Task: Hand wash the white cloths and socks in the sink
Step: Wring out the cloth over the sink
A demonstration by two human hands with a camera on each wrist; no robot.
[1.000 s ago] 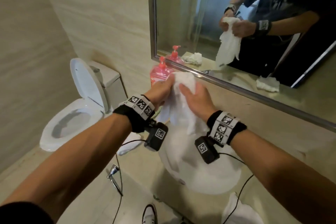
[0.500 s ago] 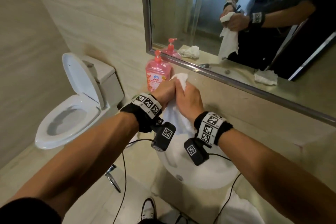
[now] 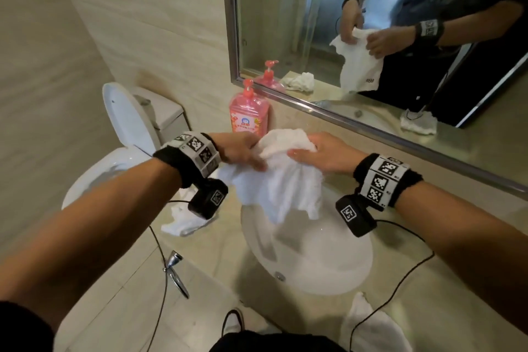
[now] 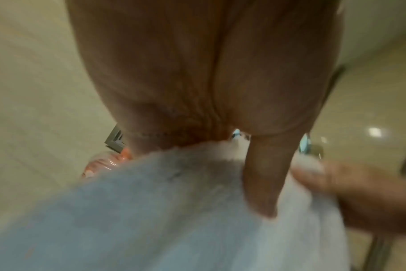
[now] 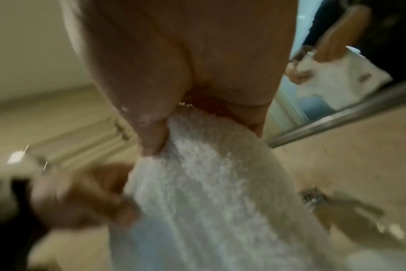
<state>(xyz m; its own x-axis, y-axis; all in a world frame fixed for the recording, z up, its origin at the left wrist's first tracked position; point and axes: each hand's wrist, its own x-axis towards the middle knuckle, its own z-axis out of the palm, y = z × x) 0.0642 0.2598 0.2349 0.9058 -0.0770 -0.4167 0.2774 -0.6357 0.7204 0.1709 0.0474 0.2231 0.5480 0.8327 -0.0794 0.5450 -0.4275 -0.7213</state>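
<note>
A white terry cloth (image 3: pixel 281 177) hangs over the far side of the round white sink (image 3: pixel 311 260), held up between both hands. My left hand (image 3: pixel 243 153) grips its upper left edge, thumb on top. My right hand (image 3: pixel 320 153) grips the bunched top right part. In the left wrist view the left hand (image 4: pixel 262 183) lays its thumb over the cloth (image 4: pixel 151 210), with the other hand's fingers at the right. In the right wrist view the right hand (image 5: pixel 174 128) pinches the cloth (image 5: pixel 209 192) at the top. The lower end of the cloth dangles into the basin.
A pink soap pump bottle (image 3: pixel 249 116) stands on the counter behind my left hand. More white cloths lie on the counter at left (image 3: pixel 185 221) and at the near right (image 3: pixel 371 326). A toilet (image 3: pixel 120 151) with raised lid is at left. The mirror (image 3: pixel 371 23) runs along the wall.
My hands have come down and moved apart, spreading the bunched cloth wider above the sink. The view has tilted down a little.
</note>
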